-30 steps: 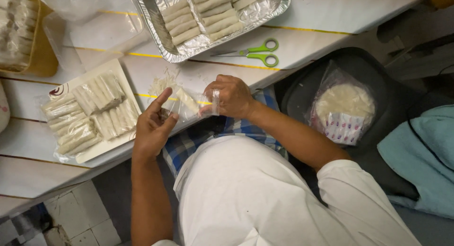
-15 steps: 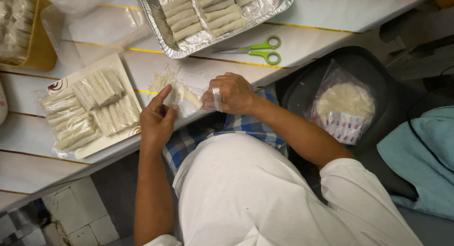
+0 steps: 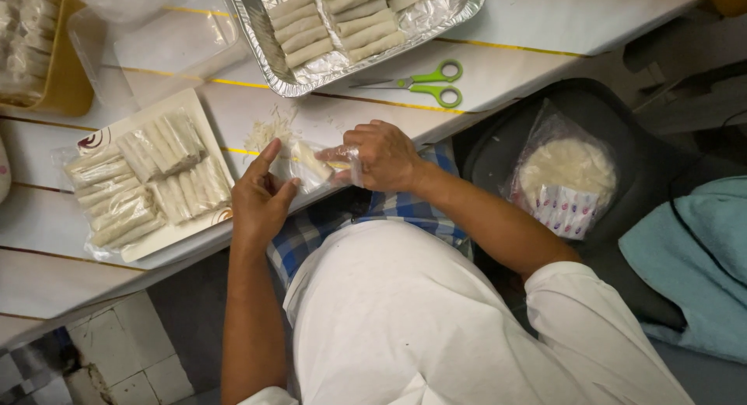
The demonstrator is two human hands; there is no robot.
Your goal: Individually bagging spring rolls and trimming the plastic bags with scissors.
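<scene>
Both hands, left hand (image 3: 261, 199) and right hand (image 3: 381, 156), pinch a thin, soft, tear-prone wrapper (image 3: 311, 165) by its edges.

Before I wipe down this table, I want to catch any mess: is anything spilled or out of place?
Yes: pale loose shreds lie scattered on the white plank table, between the foil tray of rolls and the left hand.

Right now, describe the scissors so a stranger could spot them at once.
Start at the foil tray of pale rolls at the top of the white table. Just below its right end, near the table edge, lie the scissors, shut, blades pointing left. Their bright green handles are the only green thing there.
</scene>
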